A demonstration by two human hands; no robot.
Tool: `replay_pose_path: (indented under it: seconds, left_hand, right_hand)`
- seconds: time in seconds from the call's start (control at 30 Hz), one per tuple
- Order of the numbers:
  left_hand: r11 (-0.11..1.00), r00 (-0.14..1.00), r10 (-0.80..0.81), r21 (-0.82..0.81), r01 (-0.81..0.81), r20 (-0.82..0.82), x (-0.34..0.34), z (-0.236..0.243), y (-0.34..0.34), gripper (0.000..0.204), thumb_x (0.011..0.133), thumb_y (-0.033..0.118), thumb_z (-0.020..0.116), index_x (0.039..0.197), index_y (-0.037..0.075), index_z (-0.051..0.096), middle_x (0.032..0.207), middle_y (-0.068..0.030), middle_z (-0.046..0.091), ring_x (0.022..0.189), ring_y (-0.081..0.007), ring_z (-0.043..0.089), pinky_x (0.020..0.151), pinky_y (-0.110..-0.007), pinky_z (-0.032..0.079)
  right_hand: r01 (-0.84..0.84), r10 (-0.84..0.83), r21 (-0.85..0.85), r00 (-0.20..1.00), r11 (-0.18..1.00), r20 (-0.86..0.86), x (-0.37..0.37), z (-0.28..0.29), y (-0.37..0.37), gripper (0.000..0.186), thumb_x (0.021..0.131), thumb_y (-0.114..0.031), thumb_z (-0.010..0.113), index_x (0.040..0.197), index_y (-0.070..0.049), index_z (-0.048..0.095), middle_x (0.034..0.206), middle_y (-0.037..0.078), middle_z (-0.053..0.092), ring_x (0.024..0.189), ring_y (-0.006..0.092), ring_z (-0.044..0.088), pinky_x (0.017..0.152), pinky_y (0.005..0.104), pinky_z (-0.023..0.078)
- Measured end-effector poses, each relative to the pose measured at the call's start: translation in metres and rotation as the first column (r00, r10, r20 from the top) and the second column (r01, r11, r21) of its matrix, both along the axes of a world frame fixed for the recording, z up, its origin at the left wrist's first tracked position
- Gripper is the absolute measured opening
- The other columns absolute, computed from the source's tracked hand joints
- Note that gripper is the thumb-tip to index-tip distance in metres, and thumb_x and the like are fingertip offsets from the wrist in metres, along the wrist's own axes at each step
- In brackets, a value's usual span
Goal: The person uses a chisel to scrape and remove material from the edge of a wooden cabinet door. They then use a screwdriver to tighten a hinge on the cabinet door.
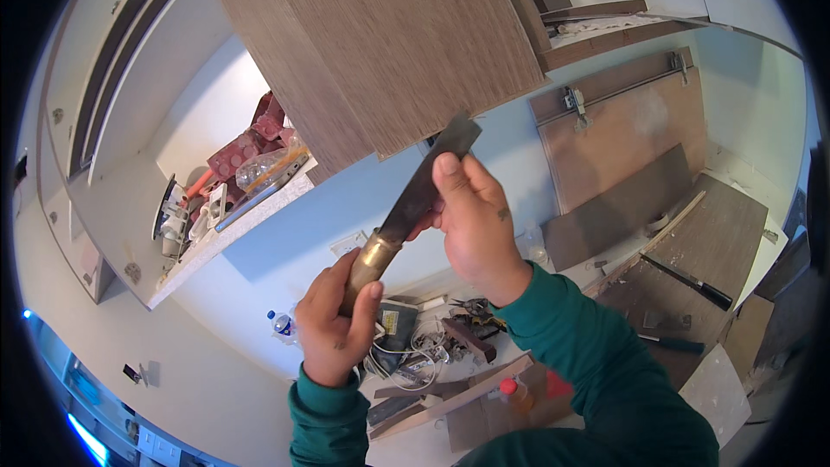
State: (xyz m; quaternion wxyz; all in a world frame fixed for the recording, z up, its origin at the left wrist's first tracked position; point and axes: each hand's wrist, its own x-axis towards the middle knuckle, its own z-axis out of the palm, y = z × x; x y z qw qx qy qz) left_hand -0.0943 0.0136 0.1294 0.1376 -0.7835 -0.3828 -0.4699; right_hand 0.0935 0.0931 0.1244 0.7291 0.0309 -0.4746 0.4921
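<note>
My left hand (333,329) is wrapped round the handle of a wood chisel (411,203). The tool has a broad dark flat blade and a brass-coloured ferrule, and points up and to the right. Higher up, my right hand (477,233) pinches the blade, thumb on its face and the other fingers partly hidden behind it. The blade's end overlaps the lower edge of a brown wood-grain cabinet panel (380,43); whether it touches cannot be told.
An open cabinet shelf (207,252) at left holds red items and a clear plastic bottle. Below lie a coiled white cable (417,372), loose tools and an orange bottle (517,396). Hinged boards (627,138) lean at right, beside a worktop (718,233) bearing a long black-handled tool (689,281).
</note>
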Motion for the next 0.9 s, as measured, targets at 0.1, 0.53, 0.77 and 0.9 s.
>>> replay_pose_path:
  seconds: [0.1,0.53,0.77,0.9]
  left_hand:
    - [0.996,0.997,0.037,-0.08,-0.032,0.07,-0.001,-0.002,-0.013,0.038,0.091,0.013,0.074,0.124,-0.003,0.066,0.087,-0.0176,0.068,0.073,-0.0265,0.067,0.069,-0.036,0.053]
    - [1.0,0.998,-0.008,-0.019,0.007,-0.055,0.022,0.008,-0.001,0.038,0.091,0.014,0.075,0.124,-0.003,0.066,0.089,-0.0187,0.069,0.073,-0.0296,0.068,0.069,-0.036,0.054]
    - [0.998,1.0,-0.026,-0.063,0.027,0.017,0.032,-0.006,-0.003,0.038,0.092,0.015,0.074,0.124,-0.003,0.066,0.087,-0.0191,0.068,0.073,-0.0293,0.067,0.068,-0.037,0.053]
    - [0.996,0.998,0.021,-0.084,-0.017,0.051,0.026,-0.019,-0.014,0.039,0.093,0.016,0.074,0.125,-0.004,0.065,0.088,-0.0191,0.069,0.073,-0.0286,0.066,0.069,-0.037,0.053]
  right_hand:
    - [-0.001,0.001,-0.01,0.998,1.0,0.062,0.002,0.0,-0.002,0.038,0.11,-0.041,0.048,0.111,-0.004,0.057,0.094,0.009,0.069,0.079,0.0195,0.071,0.066,0.0356,0.059]
    - [0.013,-0.013,0.0,0.998,1.0,-0.054,0.028,-0.002,0.003,0.034,0.109,-0.04,0.051,0.109,-0.006,0.057,0.095,0.008,0.068,0.082,0.0198,0.07,0.067,0.0358,0.059]
    - [0.036,-0.037,-0.017,0.999,0.999,-0.011,0.038,-0.002,-0.003,0.035,0.11,-0.04,0.049,0.108,-0.006,0.056,0.092,0.008,0.067,0.078,0.0192,0.069,0.065,0.0367,0.059]
    - [0.036,-0.031,-0.048,0.994,0.998,0.109,0.032,-0.008,-0.009,0.037,0.11,-0.042,0.048,0.107,-0.005,0.056,0.091,0.007,0.066,0.077,0.0184,0.07,0.065,0.0353,0.059]
